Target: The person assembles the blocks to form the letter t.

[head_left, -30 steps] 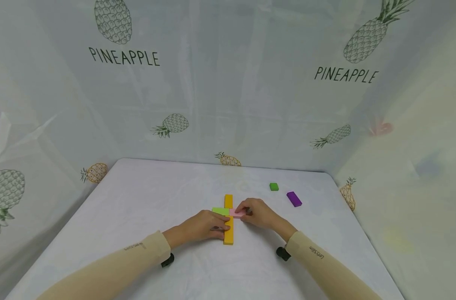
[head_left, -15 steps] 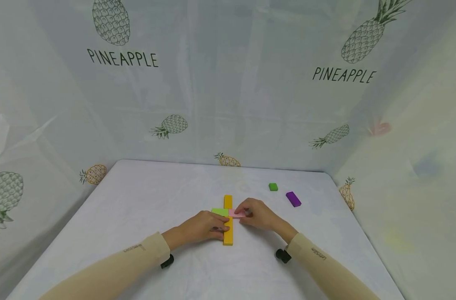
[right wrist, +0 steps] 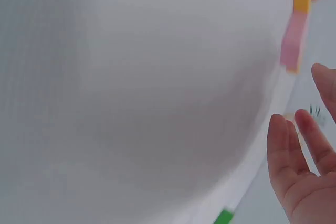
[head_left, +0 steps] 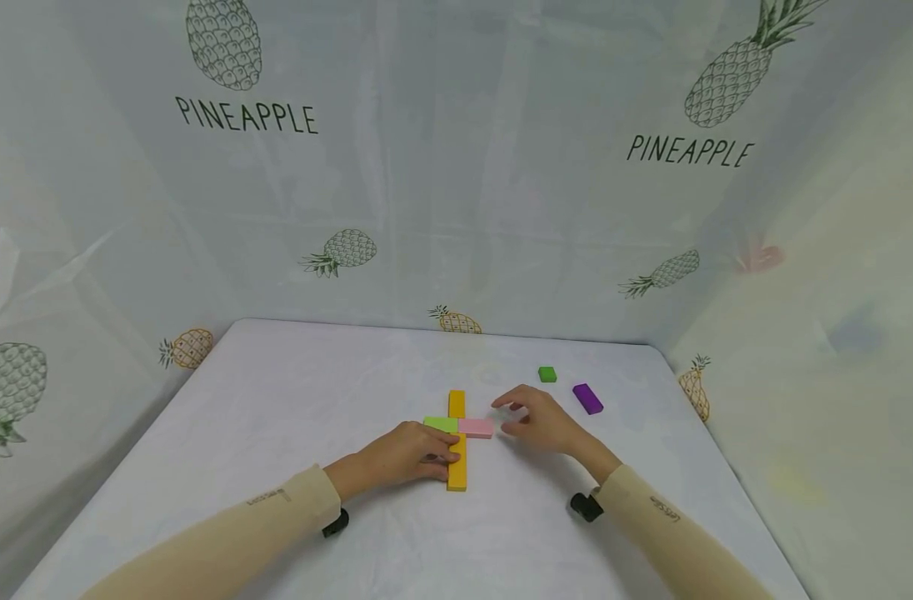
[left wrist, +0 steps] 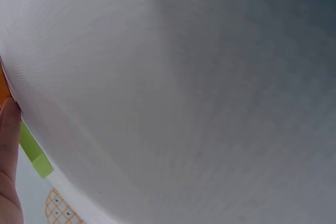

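Left hand (head_left: 407, 454) flat, seemingly pressing orange block (head_left: 457, 461), right hand (head_left: 541, 421) fingers spread just beside pink block (head_left: 476, 428)

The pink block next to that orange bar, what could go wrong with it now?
The pink block lies loose beside the orange bar; the right hand, open close by, might nudge it askew. The left hand rests on the bar, so moving it could shift the light green block too.

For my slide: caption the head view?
Left hand touches orange bar; right hand open beside pink block.
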The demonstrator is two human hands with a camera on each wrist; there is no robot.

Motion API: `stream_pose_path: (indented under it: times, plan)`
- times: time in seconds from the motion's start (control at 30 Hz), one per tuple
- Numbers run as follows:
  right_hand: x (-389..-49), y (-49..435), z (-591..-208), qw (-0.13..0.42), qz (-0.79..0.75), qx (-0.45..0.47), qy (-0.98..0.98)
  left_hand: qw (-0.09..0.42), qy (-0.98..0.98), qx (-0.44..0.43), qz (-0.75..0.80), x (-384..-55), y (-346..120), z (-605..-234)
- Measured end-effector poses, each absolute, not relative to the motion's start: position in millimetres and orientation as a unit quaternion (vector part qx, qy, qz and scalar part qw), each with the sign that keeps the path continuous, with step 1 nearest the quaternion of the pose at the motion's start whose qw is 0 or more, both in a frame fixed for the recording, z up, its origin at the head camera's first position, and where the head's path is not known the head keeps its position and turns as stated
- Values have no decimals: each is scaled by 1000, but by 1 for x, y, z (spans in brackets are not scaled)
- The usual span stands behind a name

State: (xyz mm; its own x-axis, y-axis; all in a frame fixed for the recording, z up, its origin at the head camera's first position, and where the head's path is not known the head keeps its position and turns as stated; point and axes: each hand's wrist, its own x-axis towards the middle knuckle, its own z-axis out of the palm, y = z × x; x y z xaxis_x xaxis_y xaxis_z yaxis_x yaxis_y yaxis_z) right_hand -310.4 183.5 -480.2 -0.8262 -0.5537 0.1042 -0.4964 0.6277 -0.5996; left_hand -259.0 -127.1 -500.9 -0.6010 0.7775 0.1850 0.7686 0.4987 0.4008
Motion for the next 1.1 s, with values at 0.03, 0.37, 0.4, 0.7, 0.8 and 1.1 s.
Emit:
stream_pose_path:
  times: [0.03,0.37,0.4,0.7,0.8,1.1]
  plan:
    - [-313,189,-479,39,-317,-283,904,12,866,446,227,-259,-127,-501]
    - [-349,239,-470,-34,-287,-223,931,14,867,442,229,-259,-125,-500]
    - [-353,241,-469,-36,-287,-215,933,16,868,441,230,-259,-125,-500]
    - [-371,251,-468,-21,-285,-139,948,23,875,427,226,-259,-126,-501]
    - [-374,252,-470,-17,-284,-125,951,21,875,429,225,-260,-127,-502]
    - [-379,245,-472,-15,-278,-118,953,33,869,430,241,-262,-127,-502]
